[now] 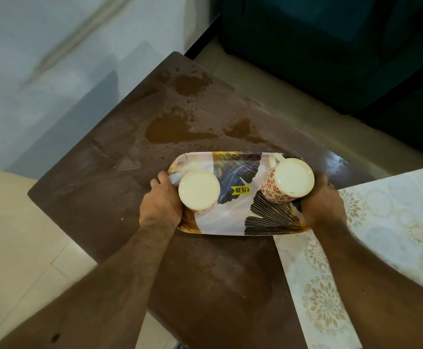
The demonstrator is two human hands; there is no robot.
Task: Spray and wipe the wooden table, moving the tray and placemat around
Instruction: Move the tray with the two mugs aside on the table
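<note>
We hold the tray (pixel 230 217) by its two short ends: our left hand (pixel 162 202) curls round the left rim, our right hand (pixel 323 205) curls round the right rim, both gripping it firmly. Between the hands ride two mugs, the left mug (pixel 199 190) just beside our left fingers and the right mug (pixel 290 180) just beside our right ones. Whether the tray is lifted or resting on the tabletop (pixel 104 197) we cannot tell. Beyond the hands, wet patches (pixel 170 129) spread across the wood, likely spray waiting for a wipe. The placemat (pixel 391 222) lies under and past our right hand, its corner tucked beneath the tray's right end. The main risk, as we judge it, is the mugs: they stand loose, so a tilt or a quick slide could send them skating or toppling off. Setting the tray down on the wet area would dirty its underside and smear the liquid. Dragging the tray could also catch the placemat and pull it along. Our right fingers are mostly hidden under the rim and behind the right mug, no cloth or spray bottle is in view, and the tabletop's near edge is cut off by our arms.
</note>
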